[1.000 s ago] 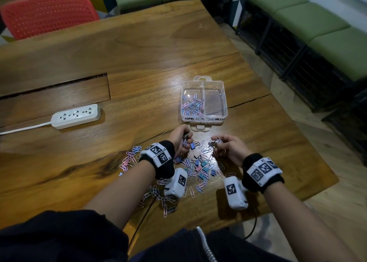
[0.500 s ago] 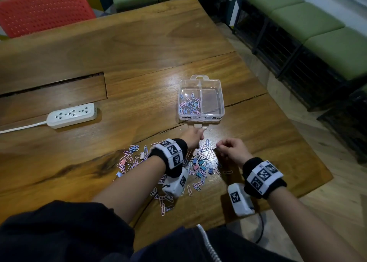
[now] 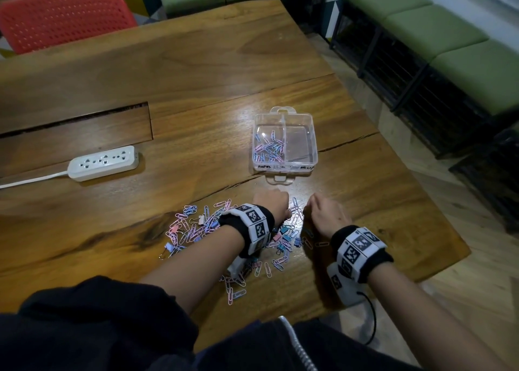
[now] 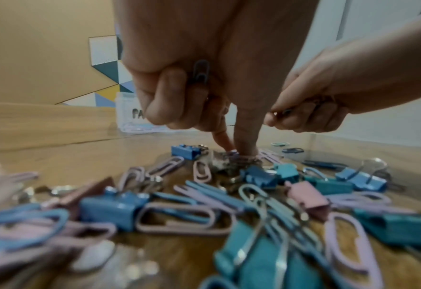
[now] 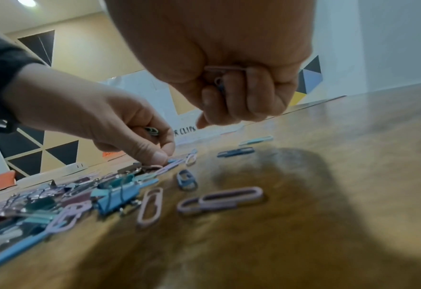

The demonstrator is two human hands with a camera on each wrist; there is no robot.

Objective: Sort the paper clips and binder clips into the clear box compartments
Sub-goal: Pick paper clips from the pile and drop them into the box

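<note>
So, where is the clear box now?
In the head view the clear box sits on the wooden table, just beyond both hands and the loose clip pile, right of the power strip.

Clear box (image 3: 314,143) behind clip pile (image 3: 196,230); power strip (image 3: 104,162) far left.

head: looks down from above on the brown wooden table (image 3: 196,70).
left wrist: low, close, facing the scattered pastel clips (image 4: 204,205).
right wrist: low, close, facing the same clips.

Dim room; glare; blurred wrist views
</note>
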